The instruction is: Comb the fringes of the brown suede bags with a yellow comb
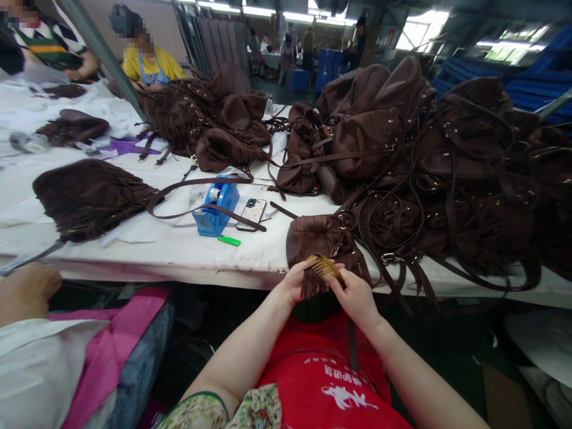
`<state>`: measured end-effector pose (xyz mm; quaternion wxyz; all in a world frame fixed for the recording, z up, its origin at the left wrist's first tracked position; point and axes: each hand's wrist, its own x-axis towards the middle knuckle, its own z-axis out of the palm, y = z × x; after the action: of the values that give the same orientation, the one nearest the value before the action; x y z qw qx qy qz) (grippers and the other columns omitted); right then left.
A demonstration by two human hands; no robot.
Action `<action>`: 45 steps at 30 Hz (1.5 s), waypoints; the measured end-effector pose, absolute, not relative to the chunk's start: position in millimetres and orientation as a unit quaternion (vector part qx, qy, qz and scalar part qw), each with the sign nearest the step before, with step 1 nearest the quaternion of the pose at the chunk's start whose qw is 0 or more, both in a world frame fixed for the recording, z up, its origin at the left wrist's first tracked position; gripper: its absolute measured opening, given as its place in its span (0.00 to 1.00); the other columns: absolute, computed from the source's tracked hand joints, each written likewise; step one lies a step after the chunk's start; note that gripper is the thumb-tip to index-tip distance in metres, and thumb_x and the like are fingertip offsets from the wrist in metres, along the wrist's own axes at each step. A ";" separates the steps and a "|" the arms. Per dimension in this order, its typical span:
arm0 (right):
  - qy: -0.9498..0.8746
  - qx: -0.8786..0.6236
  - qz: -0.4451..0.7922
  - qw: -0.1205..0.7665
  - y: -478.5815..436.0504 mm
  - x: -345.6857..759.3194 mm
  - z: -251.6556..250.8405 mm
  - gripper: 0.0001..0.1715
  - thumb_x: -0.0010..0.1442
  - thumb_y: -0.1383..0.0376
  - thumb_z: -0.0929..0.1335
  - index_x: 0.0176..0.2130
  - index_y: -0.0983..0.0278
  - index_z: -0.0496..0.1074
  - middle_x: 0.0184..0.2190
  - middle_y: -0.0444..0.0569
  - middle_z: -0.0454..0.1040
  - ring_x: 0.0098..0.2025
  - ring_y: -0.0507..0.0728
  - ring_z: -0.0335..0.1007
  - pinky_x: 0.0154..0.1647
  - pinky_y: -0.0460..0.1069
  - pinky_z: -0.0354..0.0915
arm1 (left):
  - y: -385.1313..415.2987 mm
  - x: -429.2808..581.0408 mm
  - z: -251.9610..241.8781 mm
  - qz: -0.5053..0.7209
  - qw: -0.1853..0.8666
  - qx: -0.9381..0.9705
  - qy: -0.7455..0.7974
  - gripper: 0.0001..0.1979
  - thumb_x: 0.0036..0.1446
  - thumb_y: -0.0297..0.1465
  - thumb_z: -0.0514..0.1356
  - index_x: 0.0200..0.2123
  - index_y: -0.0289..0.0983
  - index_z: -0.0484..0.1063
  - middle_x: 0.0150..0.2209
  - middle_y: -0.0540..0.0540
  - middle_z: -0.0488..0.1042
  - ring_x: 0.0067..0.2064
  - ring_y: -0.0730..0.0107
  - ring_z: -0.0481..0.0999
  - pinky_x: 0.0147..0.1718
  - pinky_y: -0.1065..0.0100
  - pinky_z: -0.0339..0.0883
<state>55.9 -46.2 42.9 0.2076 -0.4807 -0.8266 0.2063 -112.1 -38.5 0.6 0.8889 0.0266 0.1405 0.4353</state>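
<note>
My right hand (357,296) is closed on a yellowish-brown comb (322,267), its teeth turned down toward dark brown fringe strips (311,286). Opposite it, my left hand (295,282) pinches the top of those strips at the comb's left end. Both hands are just off the table's front edge, above the red apron (330,369). Directly behind them a brown leather drawstring bag (310,235) lies on the table. Whether the strips belong to that bag cannot be made out.
Heaped fringed bags (370,143) with loose straps cover the table's right and back. Left of me are a blue tape dispenser (210,220), a phone (251,213), a green lighter (229,241) and another fringed bag (89,196). A co-worker's hand (29,289) is at far left.
</note>
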 end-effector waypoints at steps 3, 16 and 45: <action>-0.833 -0.522 0.113 0.141 -36.1 55.5 29.6 0.21 0.66 0.52 0.58 0.35 0.63 0.70 0.31 0.52 0.75 0.31 0.58 0.71 0.30 0.48 0.57 | -39.6 -111.7 -0.1 0.446 0.889 0.039 0.095 0.25 0.61 0.38 0.48 0.55 0.26 0.63 0.54 0.31 0.68 0.51 0.56 0.72 0.51 0.58 0.63; -0.879 -0.329 0.344 -0.007 -91.9 69.4 42.1 0.21 0.60 0.51 0.66 0.25 0.64 0.68 0.23 0.42 0.70 0.24 0.50 0.61 0.25 0.45 0.49 | -38.2 -111.1 9.7 0.424 0.896 -0.012 0.134 0.25 0.63 0.41 0.48 0.54 0.26 0.63 0.46 0.32 0.73 0.49 0.56 0.74 0.50 0.59 0.64; -0.941 -0.324 0.057 -0.076 -41.7 113.3 40.6 0.18 0.64 0.53 0.64 0.33 0.64 0.72 0.29 0.51 0.73 0.29 0.58 0.71 0.28 0.49 0.57 | -61.8 -148.7 65.1 0.331 0.287 0.581 0.686 0.16 0.54 0.46 0.58 0.36 0.39 0.71 0.30 0.45 0.71 0.34 0.60 0.71 0.42 0.61 0.61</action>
<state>113.3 -41.7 40.6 -0.0759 -0.3243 -0.9412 0.0567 -148.7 -61.8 65.1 0.2874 0.5811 0.6859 0.3305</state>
